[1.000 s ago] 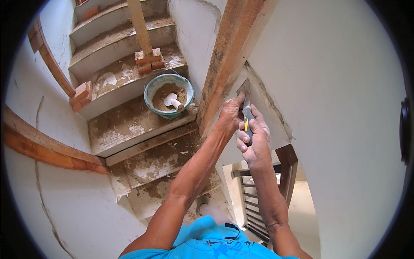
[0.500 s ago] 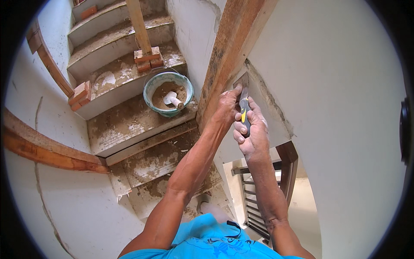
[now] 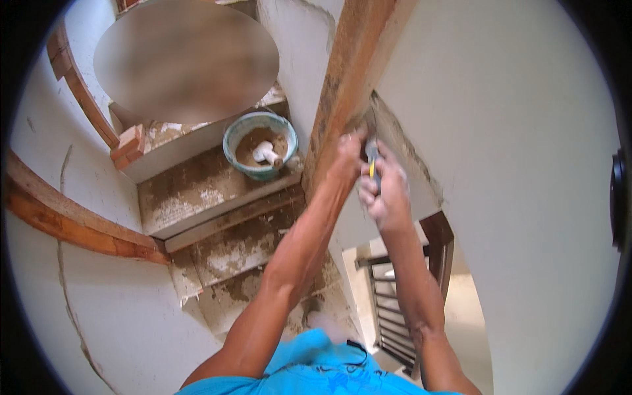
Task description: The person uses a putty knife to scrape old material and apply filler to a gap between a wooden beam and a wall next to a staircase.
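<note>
My right hand [image 3: 385,192] is closed round the grey and yellow handle of a putty knife [image 3: 373,166], held upward against the wall. Its blade is smeared by motion beside a dark, rough strip of wall edge [image 3: 401,135]. Just to the left, my left hand [image 3: 349,155] has its fingers curled in by the blade and the wooden post [image 3: 339,92]. What those fingers pinch, if anything, is hidden and blurred.
A teal bucket [image 3: 229,143] with brown mortar and a white-bladed trowel [image 3: 266,153] stands on a dirty stair step [image 3: 191,191]. Bricks [image 3: 129,146] lie to its left. A dark railing [image 3: 390,309] is below right. The upper steps are blurred out.
Both hands stay at the same wall corner, now smeared by motion. The putty knife's blade, plain before, is harder to see. The view has shifted slightly.
</note>
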Motion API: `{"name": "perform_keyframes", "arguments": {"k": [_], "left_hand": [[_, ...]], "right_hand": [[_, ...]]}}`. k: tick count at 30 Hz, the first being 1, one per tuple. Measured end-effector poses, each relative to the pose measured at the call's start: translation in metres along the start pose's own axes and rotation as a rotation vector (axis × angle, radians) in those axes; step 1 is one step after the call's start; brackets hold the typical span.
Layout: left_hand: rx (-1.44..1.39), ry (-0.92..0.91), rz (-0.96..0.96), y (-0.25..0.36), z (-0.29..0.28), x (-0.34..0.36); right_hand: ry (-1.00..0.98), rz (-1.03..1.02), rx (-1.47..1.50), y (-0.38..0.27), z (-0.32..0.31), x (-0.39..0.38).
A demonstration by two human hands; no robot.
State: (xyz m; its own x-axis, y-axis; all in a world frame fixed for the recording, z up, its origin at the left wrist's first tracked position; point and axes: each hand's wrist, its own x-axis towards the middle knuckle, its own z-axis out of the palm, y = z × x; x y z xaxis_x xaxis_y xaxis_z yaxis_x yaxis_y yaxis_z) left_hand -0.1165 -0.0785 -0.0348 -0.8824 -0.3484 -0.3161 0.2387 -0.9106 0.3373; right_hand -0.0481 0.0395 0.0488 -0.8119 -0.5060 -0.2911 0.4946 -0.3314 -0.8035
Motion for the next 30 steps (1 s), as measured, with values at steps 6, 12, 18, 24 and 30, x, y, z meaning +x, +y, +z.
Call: {"name": "perform_keyframes", "arguments": {"k": [6, 12, 18, 24, 30], "left_hand": [[0.108, 0.009, 0.032, -0.014, -0.012, -0.02], [0.125, -0.008, 0.029, 0.005, -0.011, -0.003], [-0.002, 0.032, -0.018, -0.004, -0.005, -0.027], [0.106, 0.051, 0.019, 0.005, -0.003, -0.015], [0.385, -0.308, -0.048, 0.009, -0.07, -0.052]], "right_hand": [[0.024, -0.007, 0.002, 0.011, -0.008, -0.019], [0.031, 0.01, 0.016, 0.009, 0.005, -0.002], [0.041, 0.006, 0.022, 0.013, 0.0, -0.019], [-0.007, -0.049, 0.011, 0.021, 0.001, 0.0], [-0.09, -0.166, -0.15, 0.057, -0.03, -0.047]]}}
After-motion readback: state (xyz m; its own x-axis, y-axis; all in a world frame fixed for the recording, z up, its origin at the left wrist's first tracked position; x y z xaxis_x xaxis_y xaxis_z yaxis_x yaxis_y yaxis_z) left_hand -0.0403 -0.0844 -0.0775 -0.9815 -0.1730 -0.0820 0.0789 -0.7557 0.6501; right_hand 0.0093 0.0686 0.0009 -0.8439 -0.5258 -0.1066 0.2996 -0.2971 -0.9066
